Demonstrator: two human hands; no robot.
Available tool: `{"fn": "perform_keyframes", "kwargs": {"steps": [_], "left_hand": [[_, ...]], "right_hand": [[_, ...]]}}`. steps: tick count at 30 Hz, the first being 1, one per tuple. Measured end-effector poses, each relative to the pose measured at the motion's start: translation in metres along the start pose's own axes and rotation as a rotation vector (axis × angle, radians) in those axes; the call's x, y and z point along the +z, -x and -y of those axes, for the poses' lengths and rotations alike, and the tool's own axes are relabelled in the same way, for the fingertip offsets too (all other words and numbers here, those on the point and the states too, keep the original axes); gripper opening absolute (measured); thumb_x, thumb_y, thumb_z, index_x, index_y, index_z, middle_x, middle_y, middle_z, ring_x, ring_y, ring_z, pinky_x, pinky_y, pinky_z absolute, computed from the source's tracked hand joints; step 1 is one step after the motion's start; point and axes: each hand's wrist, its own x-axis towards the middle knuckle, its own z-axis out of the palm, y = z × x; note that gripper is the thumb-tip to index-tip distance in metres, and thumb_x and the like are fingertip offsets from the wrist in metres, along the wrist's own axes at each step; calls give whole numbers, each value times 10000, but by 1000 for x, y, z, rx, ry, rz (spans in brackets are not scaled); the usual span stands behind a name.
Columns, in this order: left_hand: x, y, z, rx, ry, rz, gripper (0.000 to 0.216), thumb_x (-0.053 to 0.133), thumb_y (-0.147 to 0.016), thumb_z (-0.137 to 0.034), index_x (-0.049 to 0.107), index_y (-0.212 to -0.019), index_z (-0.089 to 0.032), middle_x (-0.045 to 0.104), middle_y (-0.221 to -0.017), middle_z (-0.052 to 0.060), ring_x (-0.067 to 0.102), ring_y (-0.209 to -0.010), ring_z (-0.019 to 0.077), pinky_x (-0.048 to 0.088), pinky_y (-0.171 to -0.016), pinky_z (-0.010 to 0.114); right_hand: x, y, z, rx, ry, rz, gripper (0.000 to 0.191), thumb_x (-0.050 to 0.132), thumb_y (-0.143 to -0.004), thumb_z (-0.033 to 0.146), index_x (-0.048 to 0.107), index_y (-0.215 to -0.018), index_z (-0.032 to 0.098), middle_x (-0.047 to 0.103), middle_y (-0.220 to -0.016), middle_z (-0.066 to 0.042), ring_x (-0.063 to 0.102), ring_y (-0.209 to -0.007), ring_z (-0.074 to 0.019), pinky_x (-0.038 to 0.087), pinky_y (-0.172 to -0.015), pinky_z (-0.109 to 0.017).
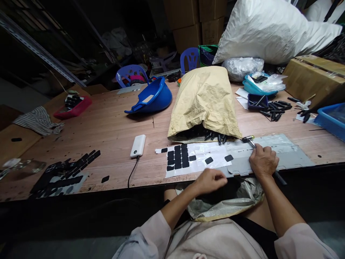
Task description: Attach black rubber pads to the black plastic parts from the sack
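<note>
Two hands | right hand [263, 160] grips slim metal screwdriver [251, 142] | left hand [212, 180] curled

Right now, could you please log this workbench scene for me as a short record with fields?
Left hand: closed loosely at the table edge, above a bag on the lap
Right hand: grips a screwdriver on a grey sheet
Nearby: black pads on a white sheet
Behind: tan sack, black parts spilling out
Left of pads: power bank
</note>
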Motion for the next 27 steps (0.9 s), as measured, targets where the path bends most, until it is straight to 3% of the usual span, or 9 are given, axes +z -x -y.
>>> {"fn": "perform_keyframes", "kwargs": {"steps": [2, 4, 6, 9, 12, 18, 22, 27], "left_hand": [[-26, -33, -8, -6, -78, -287, 191, 672, -966, -263, 823, -1069, -209, 798, -1034, 46, 711, -871, 179, 563, -815, 284], [-48, -67, -9, -101, -216, -548, 226, 660, -981, -221, 798, -1160, -223, 761, -1165, 78, 715, -947, 200, 572, -874, 318], [-63, -95, -5, -202, -343, -650, 255, 687, -979, -214, 775, -1218, -212, 731, -1236, 112, 714, -1083, 242, 564, -948, 343], [-72, -120, 1, -295, -458, -633, 247, 721, -980, -252, 764, -1219, -208, 725, -1264, 123, 699, -1182, 278, 550, -969, 350], [-76, -123, 3, -323, -473, -599, 174, 718, -986, -261, 774, -1145, -222, 740, -1224, 100, 708, -1135, 265, 540, -916, 334], [-84, -84, 14, -326, -422, -619, 90, 764, -930, -222, 780, -1018, -213, 745, -1067, 62, 703, -994, 228, 512, -817, 307], [-64, -52, 22, -229, -261, -625, 84, 773, -917, -239, 768, -997, -213, 732, -995, 27, 684, -898, 184, 510, -784, 287], [-21, -46, 20, -58, -246, -454, 114, 784, -875, -216, 761, -984, -236, 725, -991, 18, 660, -957, 207, 523, -894, 342]], "right_hand": [[0, 0, 0, -1, -7, 3, 341, 601, -954, 271, 758, -1241, 174, 595, -1015, -142, 439, -885, -235, 190, -725, -363], [-1, 0, 0, 2, -15, 9, 342, 606, -948, 268, 758, -1239, 174, 595, -1015, -142, 437, -887, -234, 194, -726, -363], [-2, 0, 2, 8, -21, 16, 338, 596, -959, 273, 757, -1239, 174, 599, -1017, -143, 437, -891, -235, 194, -726, -365], [-6, 0, 4, 16, -22, 30, 342, 533, -1011, 289, 760, -1241, 176, 608, -1025, -147, 440, -892, -238, 188, -723, -368], [-8, 0, 6, 20, -27, 41, 343, 525, -1023, 290, 760, -1243, 174, 606, -1023, -144, 446, -894, -235, 189, -725, -367], [-7, 0, 5, 24, -31, 45, 336, 580, -974, 277, 753, -1243, 172, 601, -1030, -147, 456, -908, -245, 218, -734, -363], [-7, 1, 4, 10, -33, 45, 353, 571, -970, 270, 748, -1261, 174, 604, -1050, -154, 463, -914, -251, 236, -739, -362], [-7, 0, 5, 21, -25, 37, 347, 565, -971, 272, 752, -1247, 174, 605, -1038, -149, 469, -909, -250, 237, -739, -359]]}}
